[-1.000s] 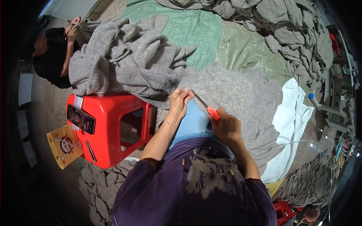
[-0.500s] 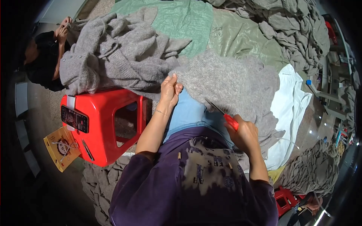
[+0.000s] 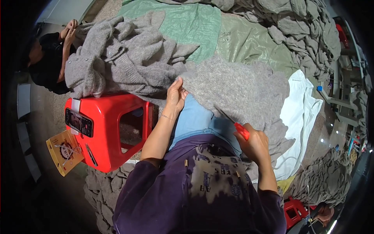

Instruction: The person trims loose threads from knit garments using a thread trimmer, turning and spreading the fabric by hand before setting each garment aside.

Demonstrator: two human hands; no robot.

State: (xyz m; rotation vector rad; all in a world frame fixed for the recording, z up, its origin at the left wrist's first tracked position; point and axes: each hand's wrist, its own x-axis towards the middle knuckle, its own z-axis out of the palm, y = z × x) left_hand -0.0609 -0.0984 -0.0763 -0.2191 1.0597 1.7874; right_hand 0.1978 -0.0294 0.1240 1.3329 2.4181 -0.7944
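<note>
We pinch the near edge of the grey knitted woollen garment (image 3: 233, 87) between the thumb and fingers of our left hand (image 3: 175, 95); the garment lies spread over our lap and the green woven tarpaulin (image 3: 202, 27) on the floor. Our right hand (image 3: 255, 144) is closed around small red-handled snips (image 3: 241, 130), just beside the garment's lower edge. To our left stands a red plastic stool (image 3: 105, 132) with a dark phone (image 3: 79, 122) on its outer edge and a heap of grey knitwear (image 3: 120, 62) piled at its far edge.

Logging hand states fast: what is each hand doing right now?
Left hand: closed, pinching the edge of the grey knitted garment.
Right hand: closed around a red-handled tool.
</note>
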